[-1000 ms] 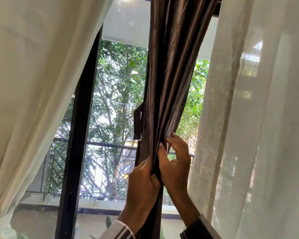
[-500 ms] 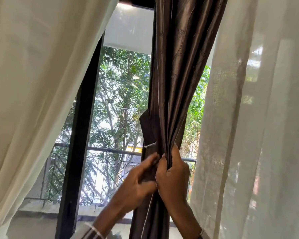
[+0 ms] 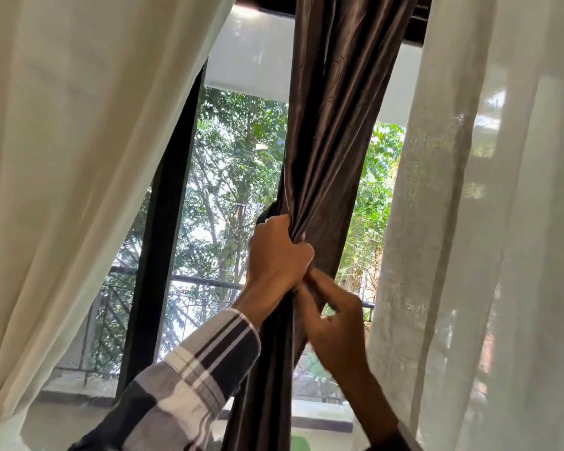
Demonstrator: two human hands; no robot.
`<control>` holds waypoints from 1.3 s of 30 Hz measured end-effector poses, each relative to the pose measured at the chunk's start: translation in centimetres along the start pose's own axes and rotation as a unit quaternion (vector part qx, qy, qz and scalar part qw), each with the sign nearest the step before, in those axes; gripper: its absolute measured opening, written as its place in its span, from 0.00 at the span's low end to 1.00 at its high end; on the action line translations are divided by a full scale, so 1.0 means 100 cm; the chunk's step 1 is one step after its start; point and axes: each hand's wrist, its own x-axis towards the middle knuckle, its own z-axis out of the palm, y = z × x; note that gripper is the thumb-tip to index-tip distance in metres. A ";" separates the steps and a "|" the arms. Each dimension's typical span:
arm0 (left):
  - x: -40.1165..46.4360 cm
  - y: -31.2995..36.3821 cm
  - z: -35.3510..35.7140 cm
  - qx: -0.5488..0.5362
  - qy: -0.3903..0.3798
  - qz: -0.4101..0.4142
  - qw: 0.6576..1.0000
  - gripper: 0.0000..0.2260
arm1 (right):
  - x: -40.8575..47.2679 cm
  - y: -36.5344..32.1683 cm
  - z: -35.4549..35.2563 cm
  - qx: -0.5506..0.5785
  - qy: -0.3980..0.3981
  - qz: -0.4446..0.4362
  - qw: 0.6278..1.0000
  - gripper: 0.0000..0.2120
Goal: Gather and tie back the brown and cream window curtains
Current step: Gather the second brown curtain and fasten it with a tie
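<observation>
- Centrally, the brown curtain hangs from the top edge and narrows to a bunched waist, with open window on both sides of it.
- To its left, a gap of glass runs as far as the dark frame post; left of that, the left cream curtain sweeps down and away toward the lower left corner.
- To its right, a narrower strip of glass separates it from the right cream curtain, which hangs straight down.
- The left hand is a tight fist around the brown curtain's gathered waist, fingers wrapped fully round the folds.
- The right hand sits just below, touching the left; its fingertips pinch the brown fabric under the fist, the other fingers loosely bent.
- The brown cloth is glossy and satin-like, in long sharp pleats; both cream curtains are matte, the right one sheer and woven.
- A checked sleeve covers the left forearm.
- Beyond the glass, a railing and green trees.
</observation>
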 end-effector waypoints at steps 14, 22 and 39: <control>0.040 -0.009 -0.007 -0.161 -0.196 -0.031 0.967 0.10 | 0.128 0.060 -0.027 0.269 -0.077 0.300 0.912 0.13; 0.049 -0.003 -0.016 -0.170 -0.261 -0.053 0.949 0.11 | 0.131 0.059 -0.021 0.378 -0.137 0.328 0.855 0.12; 0.056 -0.006 -0.013 -0.052 -0.261 0.022 0.964 0.36 | 0.138 0.072 -0.028 0.325 -0.119 0.330 0.878 0.18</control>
